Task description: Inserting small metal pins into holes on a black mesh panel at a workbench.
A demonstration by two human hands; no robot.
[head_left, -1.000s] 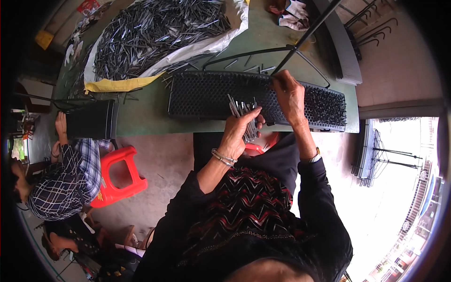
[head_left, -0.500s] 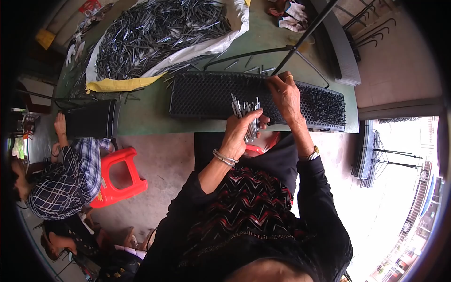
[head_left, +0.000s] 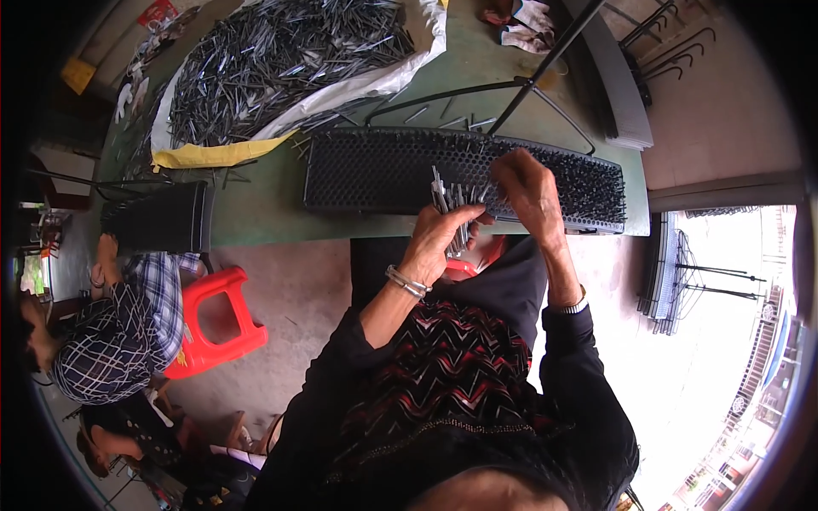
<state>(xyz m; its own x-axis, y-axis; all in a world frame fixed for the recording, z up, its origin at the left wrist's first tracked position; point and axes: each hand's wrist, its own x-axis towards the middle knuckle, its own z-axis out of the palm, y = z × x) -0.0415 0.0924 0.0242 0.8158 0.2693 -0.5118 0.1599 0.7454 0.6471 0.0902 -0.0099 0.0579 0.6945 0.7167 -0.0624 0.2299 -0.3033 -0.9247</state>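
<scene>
My left hand (head_left: 436, 234) is closed round a bundle of thin grey metal strips (head_left: 452, 198), their ends sticking up past the thumb. Just to its right, my right hand (head_left: 530, 192) has its fingers curled together in a pinch; whatever is between the fingertips is too small to make out. Both hands are at the front edge of a long black perforated panel (head_left: 375, 175), a grid of small holes. Dark upright pieces (head_left: 588, 187) crowd the panel's right part and its back edge, while holes show bare on the left.
Behind the panel, black metal rods (head_left: 520, 98) rise from the green table (head_left: 256, 217). A white sack (head_left: 375, 89) lies spread under a large heap of strips (head_left: 281, 72). Gloves (head_left: 530, 25) lie at the back. A co-worker (head_left: 115, 341) sits left beside a red stool (head_left: 217, 319).
My right hand has come back from the panel's far edge toward me and closer to the bundle. The left hand still holds the strips, almost unmoved.
</scene>
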